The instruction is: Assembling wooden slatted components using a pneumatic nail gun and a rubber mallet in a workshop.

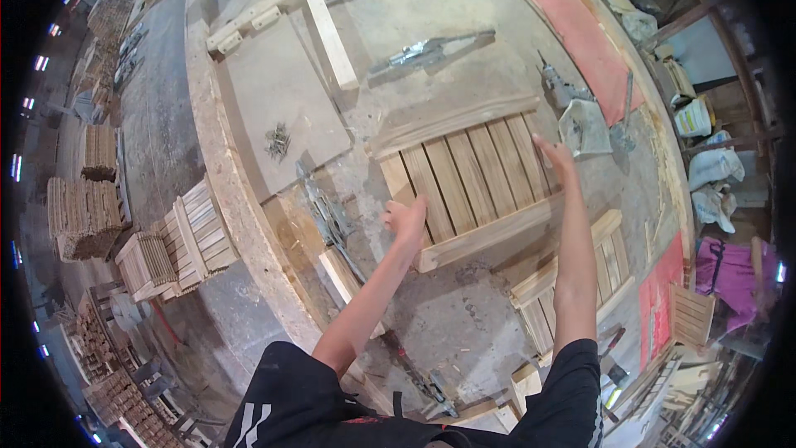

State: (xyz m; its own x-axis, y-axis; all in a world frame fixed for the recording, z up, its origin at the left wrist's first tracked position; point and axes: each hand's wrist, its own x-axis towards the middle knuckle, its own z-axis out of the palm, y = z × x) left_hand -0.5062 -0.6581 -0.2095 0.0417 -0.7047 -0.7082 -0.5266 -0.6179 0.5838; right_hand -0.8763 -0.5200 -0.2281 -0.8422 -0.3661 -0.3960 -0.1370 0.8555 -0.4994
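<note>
A slatted wooden panel (477, 172), with several slats set between two thicker rails, is in front of me over the workbench. At its left end, my left hand (406, 220) is closed on the outer slat beside the near rail. The fingers of my right hand (557, 158) grip the opposite end, partly hidden behind the panel's edge. A shadow falls along the near rail; I cannot tell whether the panel is lifted. Left of the panel lies a metal bar clamp (325, 211). A second slatted panel (543, 315) rests nearer me, under my right forearm.
Another clamp (423, 54) lies beyond the panel, and a power drill (560, 87) is at the far right. A small pile of screws or nails (278, 141) sits on a flat board (307, 108). Stacked slats (83, 216) stand left of the bench. A person in pink (730, 278) is at right.
</note>
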